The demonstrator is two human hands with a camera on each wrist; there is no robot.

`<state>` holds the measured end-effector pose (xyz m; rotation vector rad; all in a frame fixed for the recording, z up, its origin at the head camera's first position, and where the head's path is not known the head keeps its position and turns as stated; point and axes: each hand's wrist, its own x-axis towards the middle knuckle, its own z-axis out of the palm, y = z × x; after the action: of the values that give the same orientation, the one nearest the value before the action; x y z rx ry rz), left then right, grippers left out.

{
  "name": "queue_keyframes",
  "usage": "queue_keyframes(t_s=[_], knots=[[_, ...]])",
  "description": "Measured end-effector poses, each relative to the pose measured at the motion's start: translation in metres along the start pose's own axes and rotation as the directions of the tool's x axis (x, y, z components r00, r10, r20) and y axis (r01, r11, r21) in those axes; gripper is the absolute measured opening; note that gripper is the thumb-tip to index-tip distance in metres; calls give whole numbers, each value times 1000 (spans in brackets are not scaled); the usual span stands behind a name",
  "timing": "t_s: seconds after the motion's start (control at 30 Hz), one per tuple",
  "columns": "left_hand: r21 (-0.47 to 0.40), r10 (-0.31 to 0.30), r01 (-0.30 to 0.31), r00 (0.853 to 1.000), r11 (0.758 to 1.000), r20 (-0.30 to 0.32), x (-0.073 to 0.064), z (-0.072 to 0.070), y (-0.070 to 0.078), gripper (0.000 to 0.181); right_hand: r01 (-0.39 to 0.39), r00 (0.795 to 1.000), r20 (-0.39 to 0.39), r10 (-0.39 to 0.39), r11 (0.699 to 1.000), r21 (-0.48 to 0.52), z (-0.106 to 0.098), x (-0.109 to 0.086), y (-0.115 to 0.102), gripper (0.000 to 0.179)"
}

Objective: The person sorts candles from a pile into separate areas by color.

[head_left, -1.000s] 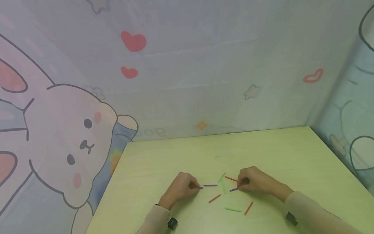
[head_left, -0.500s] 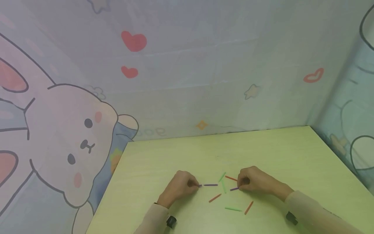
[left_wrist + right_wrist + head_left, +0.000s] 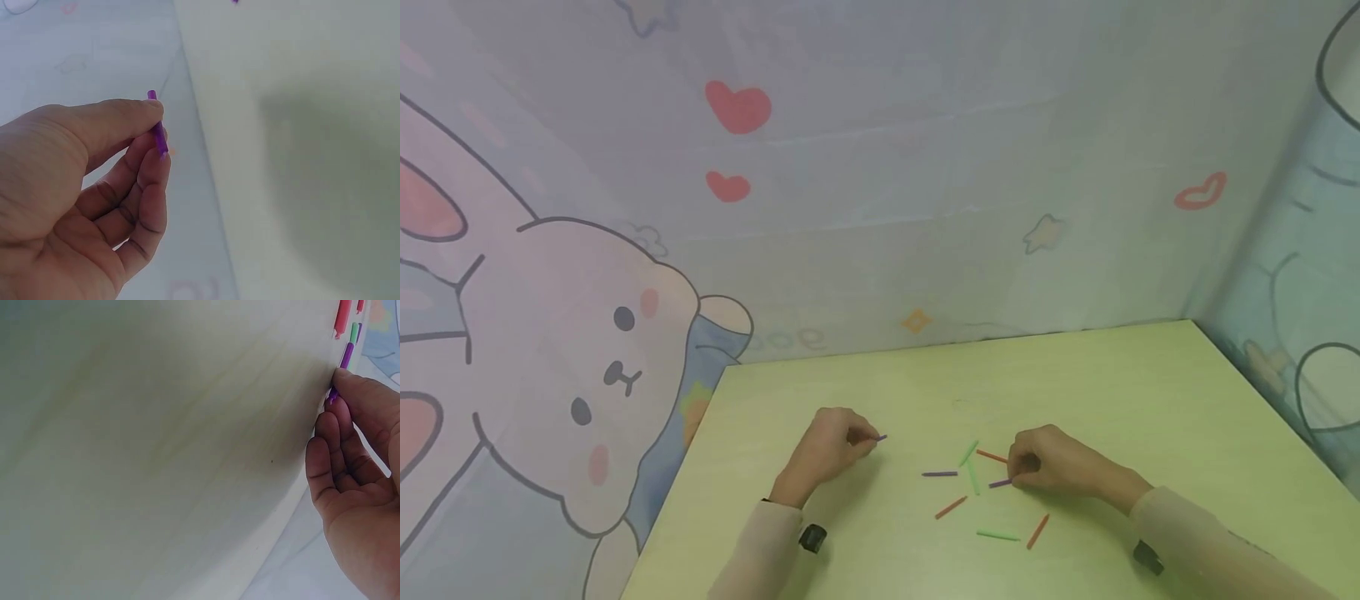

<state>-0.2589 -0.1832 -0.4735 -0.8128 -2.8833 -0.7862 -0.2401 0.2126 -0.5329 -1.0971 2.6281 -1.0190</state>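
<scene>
Raised above the left part of the table, my left hand (image 3: pixel 823 454) pinches a short purple stick (image 3: pixel 161 139) between thumb and fingertips. My right hand (image 3: pixel 1060 462) is low over the table and pinches another slim purple stick (image 3: pixel 346 357), one end of which sticks out to the left. A third purple stick (image 3: pixel 940 474) lies on the table between the hands. Close to the right hand lie a red stick (image 3: pixel 992 456) and two green sticks, the upper green stick (image 3: pixel 969 452) and the lower green stick (image 3: pixel 973 479). The sticks' exact kind is unclear.
Nearer the front lie a red stick (image 3: pixel 951 507), a green stick (image 3: pixel 997 535) and another red stick (image 3: pixel 1038 531). The pale yellow-green table (image 3: pixel 850 383) ends at a printed cloth backdrop (image 3: pixel 880 208) behind and at the sides.
My left hand has lifted and moved left and away from the loose purple stick, carrying its own purple stick. The right hand stays in place with its stick.
</scene>
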Motion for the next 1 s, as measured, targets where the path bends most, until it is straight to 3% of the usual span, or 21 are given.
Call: queue_keyframes(t_s=[0.23,0.4,0.73,1.0], knots=[[22,-61,62,996,998,-69,0,-28,-7,10,-18,1000,11,18,1000,-11,0,0,2,16],[13,-96,98,989,995,-114,-2,-40,-15,11,-8,1000,11,8,1000,-7,-1,0,2,15],[7,-141,144,973,990,-182,-5,-50,-38,7,0,1000,2,0,1000,-2,-1,1,1,16],[-26,-199,199,949,980,-245,-11,-53,-59,5,-23,1000,22,23,1000,-3,0,1,5,14]])
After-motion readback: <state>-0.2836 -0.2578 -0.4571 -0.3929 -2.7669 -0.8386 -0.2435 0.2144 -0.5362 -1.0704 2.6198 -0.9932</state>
